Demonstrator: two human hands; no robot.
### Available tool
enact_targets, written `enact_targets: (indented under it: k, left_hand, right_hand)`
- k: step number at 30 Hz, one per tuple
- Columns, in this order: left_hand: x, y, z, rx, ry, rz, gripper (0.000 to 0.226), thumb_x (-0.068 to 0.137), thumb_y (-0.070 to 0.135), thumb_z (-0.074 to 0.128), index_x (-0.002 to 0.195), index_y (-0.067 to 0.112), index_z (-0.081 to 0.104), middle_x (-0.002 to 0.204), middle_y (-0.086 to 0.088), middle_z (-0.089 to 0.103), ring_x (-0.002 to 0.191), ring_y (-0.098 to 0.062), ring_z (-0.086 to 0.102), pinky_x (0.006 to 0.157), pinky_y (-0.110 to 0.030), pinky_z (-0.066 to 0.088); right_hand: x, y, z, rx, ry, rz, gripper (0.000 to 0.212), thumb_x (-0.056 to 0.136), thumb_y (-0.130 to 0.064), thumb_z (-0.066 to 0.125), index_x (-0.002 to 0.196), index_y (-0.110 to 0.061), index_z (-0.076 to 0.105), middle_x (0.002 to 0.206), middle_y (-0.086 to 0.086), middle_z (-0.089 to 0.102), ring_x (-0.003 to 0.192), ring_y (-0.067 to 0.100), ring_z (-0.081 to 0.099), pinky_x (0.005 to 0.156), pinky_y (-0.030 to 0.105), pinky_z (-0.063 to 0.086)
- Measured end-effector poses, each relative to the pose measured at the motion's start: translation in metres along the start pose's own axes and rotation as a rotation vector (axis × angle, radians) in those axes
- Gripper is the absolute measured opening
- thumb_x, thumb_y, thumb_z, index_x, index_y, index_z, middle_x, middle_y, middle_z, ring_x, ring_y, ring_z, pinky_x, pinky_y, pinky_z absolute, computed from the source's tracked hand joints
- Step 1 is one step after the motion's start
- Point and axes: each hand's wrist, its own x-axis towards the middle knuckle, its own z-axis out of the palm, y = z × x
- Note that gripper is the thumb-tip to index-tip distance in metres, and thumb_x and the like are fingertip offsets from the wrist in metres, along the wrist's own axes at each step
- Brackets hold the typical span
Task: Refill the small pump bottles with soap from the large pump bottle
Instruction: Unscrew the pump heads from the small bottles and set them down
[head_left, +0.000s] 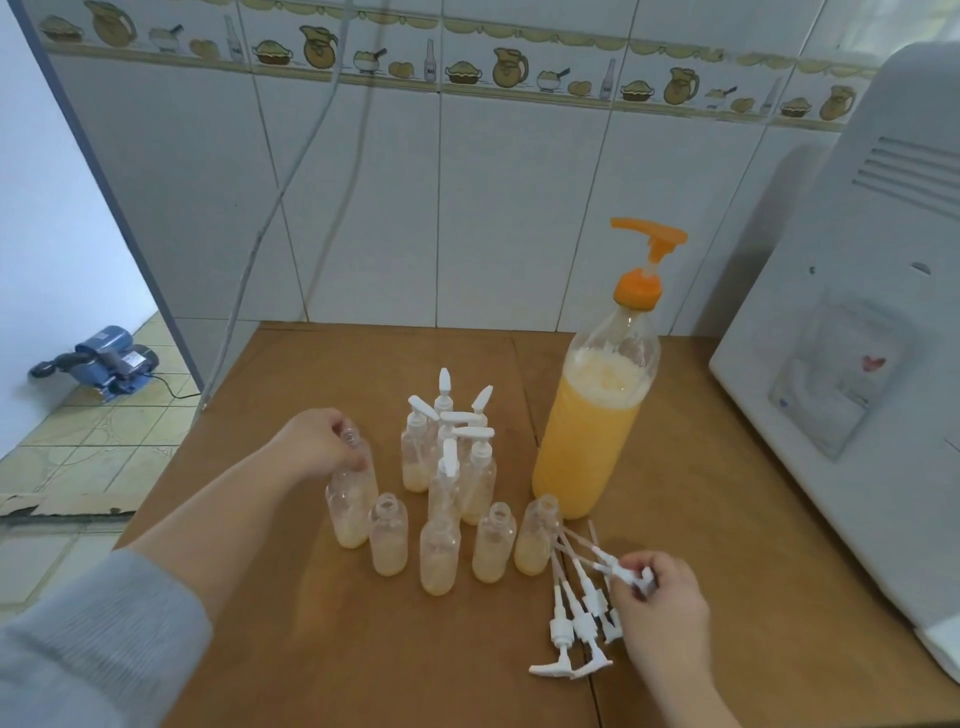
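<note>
The large pump bottle (592, 415) stands at the table's right middle, mostly full of orange soap, with an orange pump head on top. Several small clear bottles without pumps (440, 556) stand in a front row, each with a little pale soap at the bottom. Behind them are several small bottles with white pumps (451, 441) fitted. My left hand (319, 441) grips the neck of an uncapped small bottle (353, 499) at the left of the group. My right hand (657, 603) pinches a white pump head (621, 569) above a pile of loose pumps (571, 623).
A brown wooden table (363, 649) carries everything. A white appliance (857, 338) fills the right side, close to the large bottle. A tiled wall runs behind. Off the table's left edge lie the floor and a blue water pump (104, 361).
</note>
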Motion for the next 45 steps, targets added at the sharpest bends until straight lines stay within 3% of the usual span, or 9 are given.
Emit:
enact_targets:
  k: [4, 10, 20, 23, 31, 35, 38, 41, 45]
  left_hand:
    - [-0.005, 0.009, -0.003, -0.002, -0.034, 0.043, 0.036, 0.075, 0.020, 0.077, 0.106, 0.021, 0.059, 0.110, 0.000, 0.058, 0.100, -0.018, 0.056, 0.086, -0.032, 0.047]
    - [-0.051, 0.035, 0.016, 0.077, 0.347, 0.385, 0.019, 0.082, 0.035, 0.067, 0.096, 0.024, 0.059, 0.098, 0.009, 0.053, 0.087, -0.008, 0.052, 0.078, -0.024, 0.043]
    - [-0.054, 0.061, 0.060, 0.339, -0.037, 0.188, 0.024, 0.080, 0.031, 0.061, 0.098, 0.020, 0.054, 0.083, 0.005, 0.061, 0.077, -0.010, 0.059, 0.064, -0.024, 0.045]
    - [-0.047, 0.067, 0.062, 0.401, -0.114, 0.122, 0.030, 0.076, 0.036, 0.069, 0.099, 0.021, 0.055, 0.089, 0.003, 0.064, 0.086, -0.015, 0.062, 0.082, -0.031, 0.052]
    - [-0.047, 0.060, 0.063, 0.412, 0.052, 0.234, 0.022, 0.074, 0.036, 0.067, 0.083, 0.022, 0.053, 0.072, 0.008, 0.057, 0.068, -0.007, 0.056, 0.057, -0.023, 0.041]
    - [-0.063, 0.054, 0.044, 0.123, 0.189, 0.262, 0.012, 0.074, 0.032, 0.062, 0.076, 0.022, 0.055, 0.074, 0.003, 0.061, 0.075, -0.017, 0.062, 0.067, -0.032, 0.052]
    - [-0.079, 0.050, 0.033, -0.194, 0.247, 0.390, 0.018, 0.080, 0.035, 0.070, 0.092, 0.025, 0.060, 0.087, 0.011, 0.064, 0.082, -0.004, 0.060, 0.067, -0.021, 0.047]
    - [-0.094, 0.054, 0.032, -0.699, 0.183, 0.519, 0.027, 0.081, 0.037, 0.070, 0.102, 0.021, 0.065, 0.100, 0.009, 0.068, 0.098, -0.007, 0.062, 0.084, -0.025, 0.048]
    - [-0.117, 0.066, 0.046, -1.183, -0.015, 0.440, 0.035, 0.076, 0.039, 0.064, 0.097, 0.010, 0.064, 0.085, 0.003, 0.064, 0.083, -0.008, 0.062, 0.076, -0.025, 0.051]
  right_hand:
    - [-0.001, 0.009, 0.011, -0.110, -0.137, -0.069, 0.019, 0.080, -0.003, 0.064, 0.089, -0.020, 0.063, 0.100, -0.002, 0.052, 0.078, 0.008, 0.052, 0.060, 0.016, 0.034]
    - [-0.002, 0.008, 0.012, -0.116, -0.151, -0.143, 0.021, 0.081, -0.005, 0.066, 0.094, -0.021, 0.062, 0.101, -0.004, 0.051, 0.077, 0.004, 0.051, 0.060, 0.011, 0.033]
    - [0.002, -0.004, 0.004, -0.069, -0.141, -0.145, 0.024, 0.083, -0.007, 0.065, 0.098, -0.024, 0.059, 0.103, -0.005, 0.050, 0.090, 0.007, 0.046, 0.071, 0.019, 0.034]
    - [0.000, -0.006, 0.001, -0.049, -0.137, -0.146, 0.024, 0.083, -0.007, 0.065, 0.096, -0.025, 0.059, 0.104, -0.005, 0.051, 0.095, 0.008, 0.047, 0.075, 0.021, 0.035]
    - [-0.001, -0.018, -0.010, 0.015, -0.064, -0.234, 0.025, 0.083, -0.007, 0.067, 0.096, -0.026, 0.060, 0.101, -0.011, 0.054, 0.099, 0.007, 0.052, 0.079, 0.018, 0.036]
    - [-0.008, -0.036, -0.020, 0.058, -0.003, -0.372, 0.030, 0.082, -0.004, 0.068, 0.093, -0.031, 0.058, 0.097, -0.021, 0.054, 0.093, -0.008, 0.050, 0.071, 0.005, 0.037]
    - [-0.018, -0.058, -0.023, 0.149, 0.059, -0.521, 0.033, 0.079, 0.000, 0.069, 0.094, -0.028, 0.060, 0.095, -0.017, 0.058, 0.095, -0.008, 0.051, 0.076, 0.003, 0.039]
    - [-0.031, -0.087, -0.024, 0.294, 0.017, -0.542, 0.031, 0.081, -0.004, 0.068, 0.094, -0.031, 0.060, 0.092, -0.017, 0.062, 0.094, -0.001, 0.054, 0.076, 0.013, 0.044]
    - [-0.044, -0.127, -0.025, 0.360, -0.133, -0.533, 0.024, 0.087, -0.022, 0.063, 0.097, -0.042, 0.057, 0.098, -0.025, 0.061, 0.094, -0.001, 0.055, 0.076, 0.015, 0.045]
